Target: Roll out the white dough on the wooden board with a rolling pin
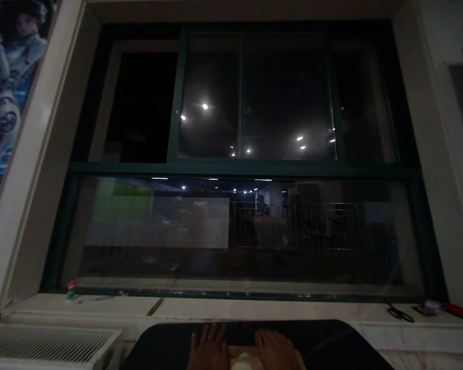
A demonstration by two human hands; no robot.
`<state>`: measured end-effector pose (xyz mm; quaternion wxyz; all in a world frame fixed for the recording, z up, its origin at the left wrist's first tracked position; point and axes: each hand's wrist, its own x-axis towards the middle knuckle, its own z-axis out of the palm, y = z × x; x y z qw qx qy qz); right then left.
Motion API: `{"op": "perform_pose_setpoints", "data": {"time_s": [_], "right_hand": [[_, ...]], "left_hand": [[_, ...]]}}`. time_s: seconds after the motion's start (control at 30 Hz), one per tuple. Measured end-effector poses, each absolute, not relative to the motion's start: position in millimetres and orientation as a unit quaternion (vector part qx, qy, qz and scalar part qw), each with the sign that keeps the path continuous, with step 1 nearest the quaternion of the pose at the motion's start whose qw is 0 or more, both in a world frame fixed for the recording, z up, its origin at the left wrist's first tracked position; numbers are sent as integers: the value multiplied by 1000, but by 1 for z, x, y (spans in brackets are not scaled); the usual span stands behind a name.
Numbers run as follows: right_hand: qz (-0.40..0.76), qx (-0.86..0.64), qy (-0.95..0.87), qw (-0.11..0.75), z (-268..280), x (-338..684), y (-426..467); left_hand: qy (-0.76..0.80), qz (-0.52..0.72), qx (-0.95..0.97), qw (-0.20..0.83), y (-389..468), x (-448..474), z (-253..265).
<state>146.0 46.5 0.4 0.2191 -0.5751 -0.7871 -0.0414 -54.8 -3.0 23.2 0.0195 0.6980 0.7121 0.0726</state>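
Note:
My left hand lies at the bottom of the view on a dark table, its fingers spread apart and pointing forward. To its right, my right hand has its fingers bent and close together. Whatever is under those fingers is hidden. Between the hands shows a tan flat piece, cut off by the lower frame edge. On it sits a pale, rounded lump, too dim and cropped to name. Both hands are beside the lump, at the tan piece's sides.
Beyond the dark tabletop runs a pale windowsill below a large green-framed window. Scissors and a red-handled object lie on the sill at right. A small green tube with red cap stands at left, above a radiator.

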Motion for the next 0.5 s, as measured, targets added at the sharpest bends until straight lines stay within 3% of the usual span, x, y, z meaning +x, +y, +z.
{"op": "perform_pose_setpoints", "data": {"time_s": [0.37, 0.5], "right_hand": [[-26, -602, -772, 202, 7, 136, 93], [-31, -596, -778, 196, 1, 138, 87]], "left_hand": [[681, 28, 732, -11, 49, -70, 1], [692, 69, 718, -31, 34, -64, 7]]}}
